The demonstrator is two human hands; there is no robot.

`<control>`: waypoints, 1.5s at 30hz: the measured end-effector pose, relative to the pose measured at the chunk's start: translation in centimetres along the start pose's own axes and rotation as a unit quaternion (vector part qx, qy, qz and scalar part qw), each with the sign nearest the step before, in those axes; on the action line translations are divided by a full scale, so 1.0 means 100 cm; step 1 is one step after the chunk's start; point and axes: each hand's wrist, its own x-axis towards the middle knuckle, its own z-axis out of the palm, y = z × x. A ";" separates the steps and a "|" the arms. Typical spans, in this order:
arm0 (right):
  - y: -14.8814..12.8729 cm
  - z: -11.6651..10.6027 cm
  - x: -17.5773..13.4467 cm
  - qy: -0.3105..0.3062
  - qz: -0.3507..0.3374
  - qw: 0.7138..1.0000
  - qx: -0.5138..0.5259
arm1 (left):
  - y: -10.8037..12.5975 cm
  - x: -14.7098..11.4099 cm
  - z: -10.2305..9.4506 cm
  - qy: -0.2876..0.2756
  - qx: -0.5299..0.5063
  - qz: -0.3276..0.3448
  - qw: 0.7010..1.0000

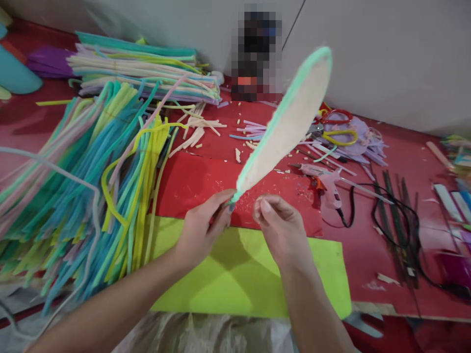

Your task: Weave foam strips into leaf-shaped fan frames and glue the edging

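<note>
Item, left hand (200,225): closed in a pinch, gripping the narrow lower end of a petal-shaped piece (290,120), pale pink within, edged in fuzzy mint green; the piece is held up in the air above the table (362,245), slanting up and to the right, its broad rounded tip uppermost. Item, right hand (285,228): just beside the base of the piece, apart from it; fingers curled, thumb close to the forefinger; I cannot tell whether they are fully closed or hold anything small.

Beneath the hands: a yellow-green mat (221,291), near edge of the table; beyond it, a red sheet (191,184), strewn with small scraps. To the left: a large heap of fuzzy stems (121,130) in teal, blue, pink and yellow; behind it, a stacked bundle of stems (147,68), mostly pale; a purple packet (49,61) beside that. Beyond the red sheet: short cream stem pieces (195,136); short lilac pieces (253,128). To the right: scissors (319,128) with red and yellow handles; a pink glue gun (329,186) with a black cable (353,208); dark thin sticks (395,211), the cable looped over them.
</note>
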 end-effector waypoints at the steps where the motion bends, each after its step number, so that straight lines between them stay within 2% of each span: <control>1: 0.001 0.000 0.000 -0.007 0.011 1.000 0.012 | 0.000 0.000 0.000 0.001 0.023 0.015 1.000; 7: -0.002 0.001 -0.002 -0.034 0.017 0.999 0.011 | -0.004 0.000 0.004 0.030 0.112 0.118 0.986; 13: -0.003 0.001 -0.005 -0.042 0.079 0.995 0.044 | -0.007 -0.001 0.005 0.049 0.162 0.174 0.970; 27: -0.003 -0.001 -0.007 -0.047 0.066 0.995 0.062 | -0.006 -0.002 0.002 0.047 0.156 0.151 0.975; 34: -0.001 -0.001 -0.006 -0.059 0.084 0.992 0.071 | -0.005 -0.001 0.002 0.050 0.151 0.152 0.976; 45: 0.000 0.000 -0.006 -0.044 0.100 0.993 0.055 | -0.003 -0.001 0.003 0.045 0.146 0.150 0.977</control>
